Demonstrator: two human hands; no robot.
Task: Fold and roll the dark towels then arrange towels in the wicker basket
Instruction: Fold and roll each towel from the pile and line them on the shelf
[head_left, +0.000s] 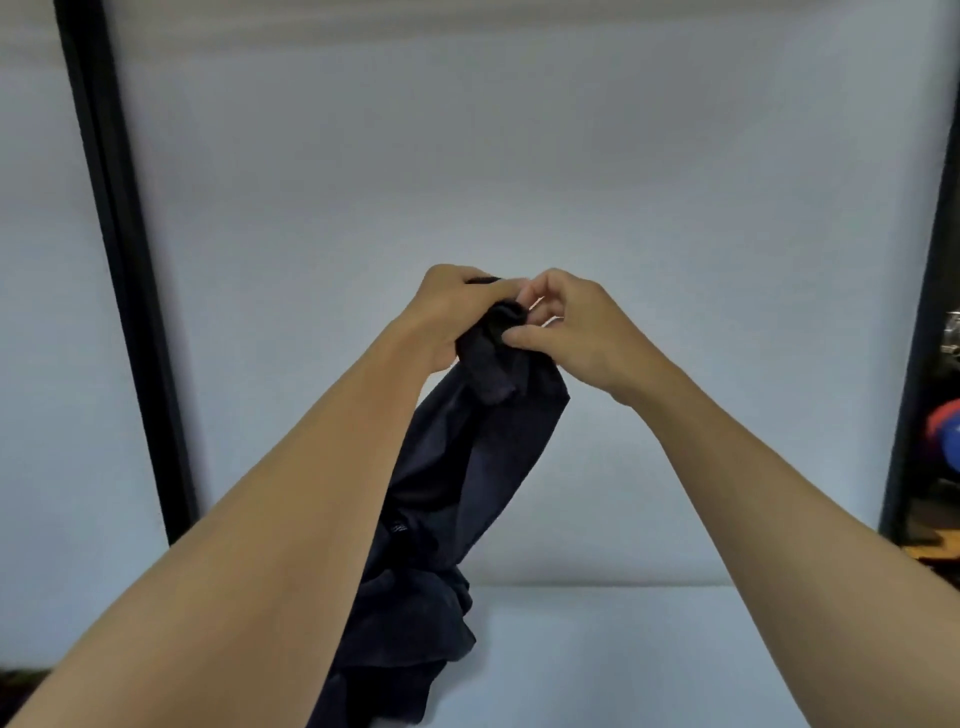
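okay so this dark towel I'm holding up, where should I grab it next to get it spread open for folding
The dark fabric towel hangs bunched from both hands, left hand and right hand, pinching it together at the top. Probably keep the left grip and slide the right fingers sideways along the top edge to its far corner, since the bunched cloth hides the corners.

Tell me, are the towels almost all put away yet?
Not nearly. Nothing looks finished: no rolled towel and no wicker basket show in this view. In hand now: the left hand and right hand hold one dark towel up by its top, bunched and hanging unfolded, its bottom reaching the white table. Folding, rolling and arranging it in the basket are all left.
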